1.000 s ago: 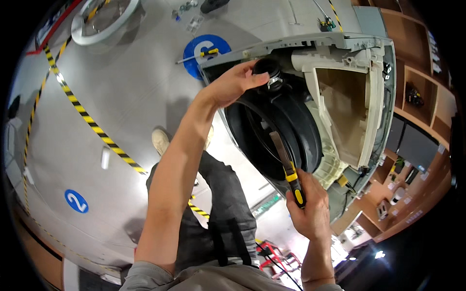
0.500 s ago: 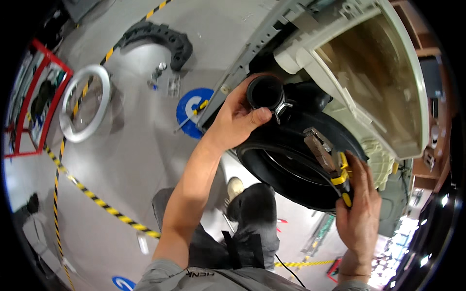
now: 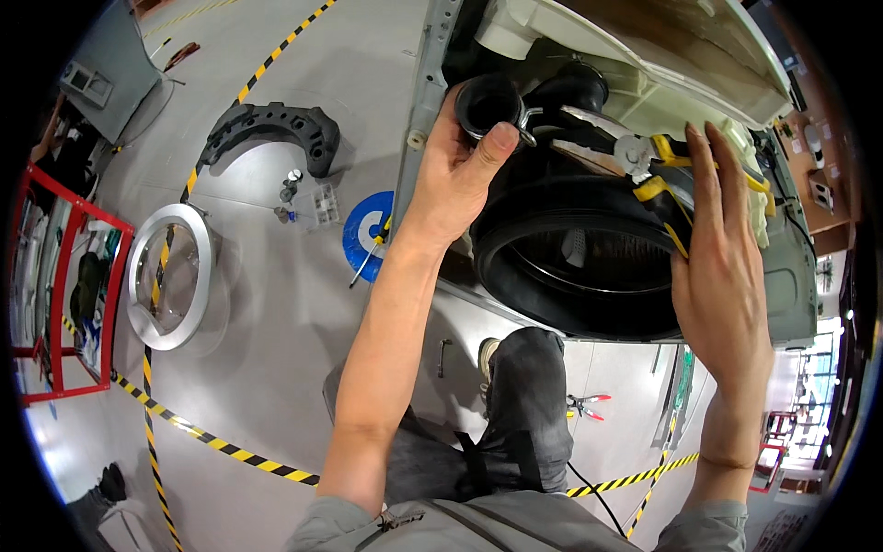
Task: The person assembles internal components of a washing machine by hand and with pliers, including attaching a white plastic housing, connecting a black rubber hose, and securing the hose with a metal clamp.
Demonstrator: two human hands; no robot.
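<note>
My left hand (image 3: 452,189) grips a short black rubber hose (image 3: 476,99) by its open end, thumb pressed on the rim. A wire spring clamp (image 3: 528,127) sits around that hose end. My right hand (image 3: 727,290) holds pliers (image 3: 635,158) with yellow and black handles, its fingers stretched along the outer handle. The plier jaws are spread and point toward the clamp, apart from it. Below both hands lies the large black rubber door gasket (image 3: 501,281) of an opened washing machine, with the metal drum (image 3: 589,253) visible inside.
A pale plastic housing (image 3: 644,46) borders the work at the top right. On the floor at left are a curved dark counterweight (image 3: 276,129), a silver-rimmed round door (image 3: 198,317), a screwdriver (image 3: 368,253) and a parts box (image 3: 322,204). Red-handled pliers (image 3: 589,405) lie by my leg.
The pliers have moved up and left toward the clamp, and their jaws have spread. My right-hand fingers have straightened. My left hand still holds the hose; the whole view has shifted.
</note>
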